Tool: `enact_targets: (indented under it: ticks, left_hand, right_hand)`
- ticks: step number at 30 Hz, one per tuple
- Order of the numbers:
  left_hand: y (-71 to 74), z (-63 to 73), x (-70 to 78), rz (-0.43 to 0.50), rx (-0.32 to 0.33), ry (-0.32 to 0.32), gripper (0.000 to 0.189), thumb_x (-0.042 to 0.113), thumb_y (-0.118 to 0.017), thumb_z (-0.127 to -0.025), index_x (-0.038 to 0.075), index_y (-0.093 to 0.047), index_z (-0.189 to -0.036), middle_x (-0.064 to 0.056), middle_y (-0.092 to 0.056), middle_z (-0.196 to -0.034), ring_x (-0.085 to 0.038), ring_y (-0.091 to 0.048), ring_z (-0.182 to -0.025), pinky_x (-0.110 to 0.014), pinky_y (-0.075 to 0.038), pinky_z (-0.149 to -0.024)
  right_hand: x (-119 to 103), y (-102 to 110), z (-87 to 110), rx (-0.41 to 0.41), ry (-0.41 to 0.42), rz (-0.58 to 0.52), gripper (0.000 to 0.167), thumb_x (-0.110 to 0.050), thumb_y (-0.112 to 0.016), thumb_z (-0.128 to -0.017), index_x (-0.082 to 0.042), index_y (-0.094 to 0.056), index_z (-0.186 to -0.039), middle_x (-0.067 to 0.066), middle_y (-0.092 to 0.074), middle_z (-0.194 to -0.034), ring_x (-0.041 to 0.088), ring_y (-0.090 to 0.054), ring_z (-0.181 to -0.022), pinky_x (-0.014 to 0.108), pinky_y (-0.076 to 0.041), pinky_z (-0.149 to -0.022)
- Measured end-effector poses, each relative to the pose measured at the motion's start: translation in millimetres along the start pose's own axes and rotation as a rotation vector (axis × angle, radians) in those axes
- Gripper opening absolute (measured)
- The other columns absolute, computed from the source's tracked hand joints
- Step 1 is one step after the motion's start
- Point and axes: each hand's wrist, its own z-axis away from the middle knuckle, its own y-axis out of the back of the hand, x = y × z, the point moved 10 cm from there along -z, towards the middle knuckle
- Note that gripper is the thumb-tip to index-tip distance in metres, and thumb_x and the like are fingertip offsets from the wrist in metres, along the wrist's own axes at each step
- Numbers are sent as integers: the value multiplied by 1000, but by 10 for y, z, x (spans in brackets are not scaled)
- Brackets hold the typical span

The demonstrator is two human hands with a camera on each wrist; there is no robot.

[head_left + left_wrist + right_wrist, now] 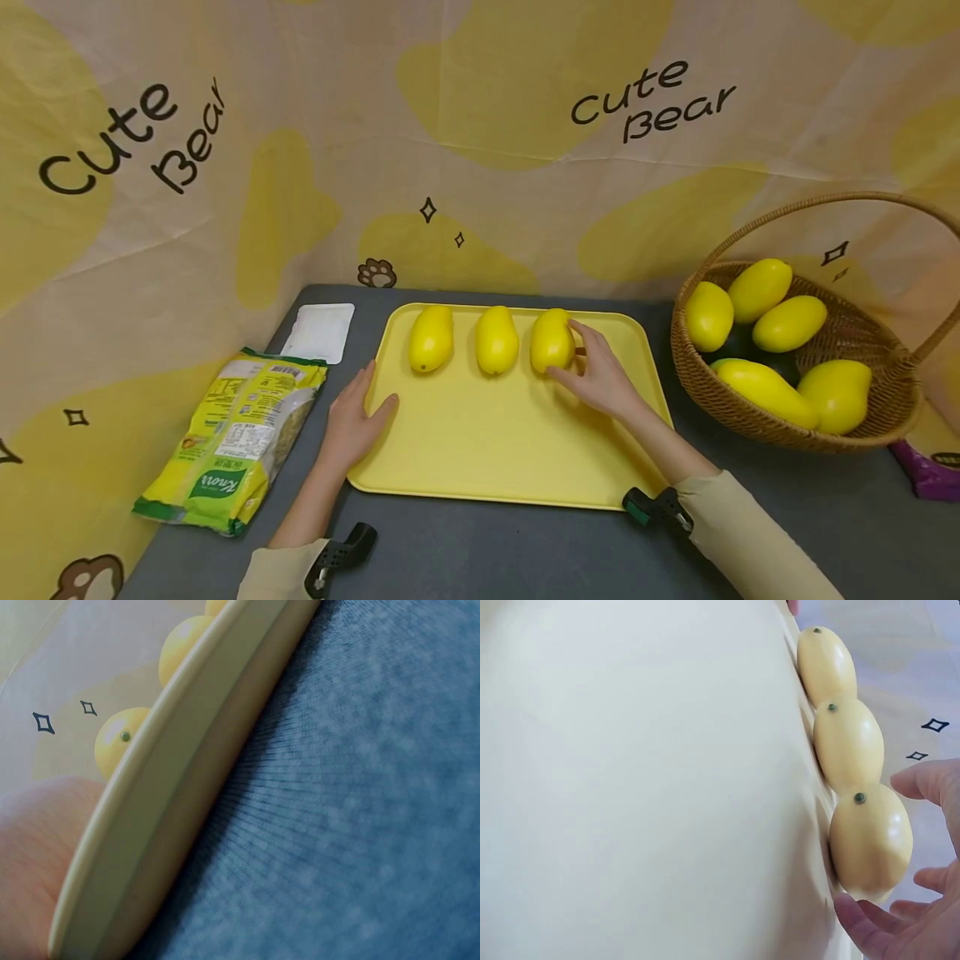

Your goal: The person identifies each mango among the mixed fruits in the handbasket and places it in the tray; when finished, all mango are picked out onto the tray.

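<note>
Three yellow mangoes stand in a row along the far side of a yellow tray: a left one, a middle one and a right one. My right hand is around the right mango, thumb at its near end and index finger at its far right side. The right wrist view shows the spread fingers and thumb very close to that mango; firm contact cannot be made out. My left hand rests at the tray's left edge, thumb over the rim, holding no fruit.
A wicker basket with several mangoes stands to the right of the tray. On the left lie a yellow-green Knorr bag and a white packet. A purple packet lies beyond the basket. A printed cloth hangs behind.
</note>
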Motion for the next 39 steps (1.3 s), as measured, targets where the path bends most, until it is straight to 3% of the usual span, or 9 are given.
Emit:
enact_targets:
  ticks: [10, 23, 31, 39]
  left_hand:
    - [14, 1, 3, -1, 9, 0, 70, 27, -58, -97, -1, -25, -153, -30, -29, -152, -48, -24, -140, -62, -11, -112]
    - [6, 5, 27, -6, -11, 11, 70, 26, -57, -98, 0, -24, -153, -30, -28, -153, -48, -23, -140, -61, -10, -113]
    - [-4, 11, 36, -2, -10, 4, 70, 27, -57, -98, -1, -24, -153, -30, -28, -152, -48, -23, -140, -61, -11, -113]
    - [-10, 9, 27, -2, -22, 11, 70, 28, -56, -99, 1, -23, -154, -28, -27, -153, -47, -22, -141, -61, -10, -113]
  right_hand:
    - [-38, 90, 100, -5, 21, -38, 83, -23, -75, -86, -4, -27, -152, 23, -27, -152, 44, -49, -123, 50, -53, -86]
    - [-162, 261, 325, -37, 70, -69, 79, -26, -72, -89, -10, -28, -152, 20, -29, -152, 42, -45, -126, 54, -50, -91]
    - [-358, 449, 521, -66, 151, 14, 75, -29, -70, -91, -11, -29, -152, 17, -32, -151, 39, -46, -126, 53, -50, -90]
    - [-495, 765, 720, -52, 215, 77, 69, -23, -70, -91, -7, -35, -149, 14, -37, -149, 35, -47, -125, 50, -53, -86]
